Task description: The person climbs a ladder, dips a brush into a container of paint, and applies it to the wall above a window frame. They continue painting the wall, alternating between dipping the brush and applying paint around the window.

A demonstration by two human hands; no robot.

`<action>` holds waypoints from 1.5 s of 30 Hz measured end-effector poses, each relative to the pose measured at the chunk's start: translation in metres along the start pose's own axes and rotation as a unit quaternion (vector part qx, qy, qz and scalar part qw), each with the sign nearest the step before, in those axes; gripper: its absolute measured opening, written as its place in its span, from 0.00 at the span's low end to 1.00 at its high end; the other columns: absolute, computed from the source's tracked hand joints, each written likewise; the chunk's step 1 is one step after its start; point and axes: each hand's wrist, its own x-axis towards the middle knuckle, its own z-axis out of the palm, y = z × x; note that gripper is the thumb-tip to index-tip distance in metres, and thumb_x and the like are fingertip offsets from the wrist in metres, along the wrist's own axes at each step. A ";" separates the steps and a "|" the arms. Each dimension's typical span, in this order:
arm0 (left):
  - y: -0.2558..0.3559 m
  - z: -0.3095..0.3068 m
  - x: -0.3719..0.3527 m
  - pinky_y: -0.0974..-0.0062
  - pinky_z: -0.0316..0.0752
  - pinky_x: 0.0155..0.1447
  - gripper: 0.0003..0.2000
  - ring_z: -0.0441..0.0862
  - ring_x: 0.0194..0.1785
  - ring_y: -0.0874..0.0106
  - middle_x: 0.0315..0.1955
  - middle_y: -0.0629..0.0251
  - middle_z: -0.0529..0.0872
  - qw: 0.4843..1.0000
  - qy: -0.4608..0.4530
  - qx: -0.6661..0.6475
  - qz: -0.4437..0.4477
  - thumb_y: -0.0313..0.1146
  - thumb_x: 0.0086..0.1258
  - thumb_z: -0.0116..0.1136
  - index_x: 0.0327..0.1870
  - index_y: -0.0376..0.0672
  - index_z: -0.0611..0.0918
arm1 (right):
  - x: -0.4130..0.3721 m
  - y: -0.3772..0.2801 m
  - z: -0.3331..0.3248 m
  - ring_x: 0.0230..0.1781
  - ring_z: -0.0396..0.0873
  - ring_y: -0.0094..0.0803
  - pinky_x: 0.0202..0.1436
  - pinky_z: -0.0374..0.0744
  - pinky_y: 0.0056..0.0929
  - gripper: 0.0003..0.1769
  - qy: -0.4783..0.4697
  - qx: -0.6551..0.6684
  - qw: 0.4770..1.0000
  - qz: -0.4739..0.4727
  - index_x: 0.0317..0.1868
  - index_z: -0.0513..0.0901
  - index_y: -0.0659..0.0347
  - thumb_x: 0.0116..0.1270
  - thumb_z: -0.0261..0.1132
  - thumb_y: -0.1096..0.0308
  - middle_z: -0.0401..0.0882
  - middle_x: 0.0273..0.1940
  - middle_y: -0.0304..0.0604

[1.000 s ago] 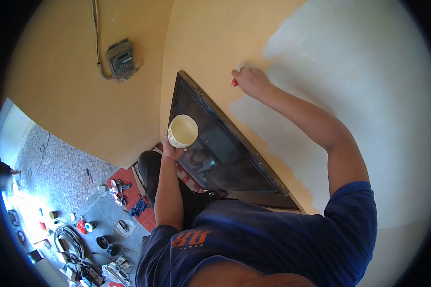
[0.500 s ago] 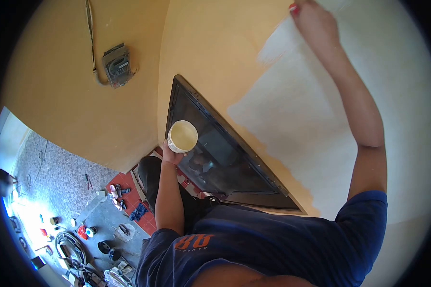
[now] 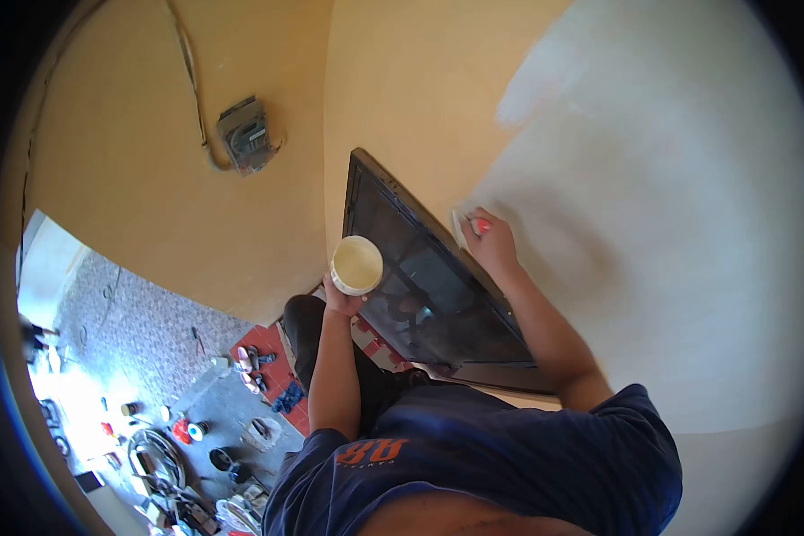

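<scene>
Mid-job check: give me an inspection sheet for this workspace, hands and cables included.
Surface: yellow wall, ragged-edged pale grey-white coat on the right side.
Things: round cream tub, pale contents; red-handled tool, mostly hidden.
Hands: left hand holds the tub; right hand grips the tool by the wall, near the dark-framed glass panel.
Clutter: sandals and crumpled dark-blue cloth on red tiles; scattered items beyond, many too small to identify.
Cables: wall cable leads to a grey box; dark coil on the floor, type unclear.
Surroundings: dark shape at far left, too blurred to identify.
</scene>
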 end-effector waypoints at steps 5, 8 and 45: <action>0.002 0.037 -0.007 0.77 0.71 0.14 0.34 0.80 0.34 0.49 0.43 0.46 0.77 0.998 -0.064 -0.022 -0.007 0.65 0.60 0.35 0.54 0.43 0.69 | -0.059 0.026 -0.010 0.22 0.78 0.32 0.22 0.76 0.31 0.14 0.094 0.274 0.918 0.272 0.36 0.76 0.65 0.62 0.59 0.60 0.77 0.24 0.43; 0.004 0.052 -0.016 0.73 0.73 0.12 0.32 0.80 0.33 0.48 0.41 0.46 0.78 0.996 -0.067 -0.048 -0.012 0.62 0.61 0.35 0.54 0.43 0.70 | -0.083 0.032 -0.022 0.23 0.77 0.23 0.18 0.78 0.23 0.17 0.114 0.374 0.823 0.412 0.34 0.75 0.64 0.64 0.57 0.55 0.73 0.21 0.35; -0.070 0.056 -0.074 0.56 0.65 0.61 0.38 0.70 0.59 0.60 0.57 0.58 0.70 0.960 -0.068 0.128 -0.239 0.65 0.53 0.42 0.61 0.48 0.66 | -0.109 -0.066 -0.056 0.28 0.72 0.18 0.33 0.75 0.17 0.11 -0.064 0.479 0.852 0.202 0.38 0.72 0.68 0.59 0.62 0.71 0.73 0.28 0.38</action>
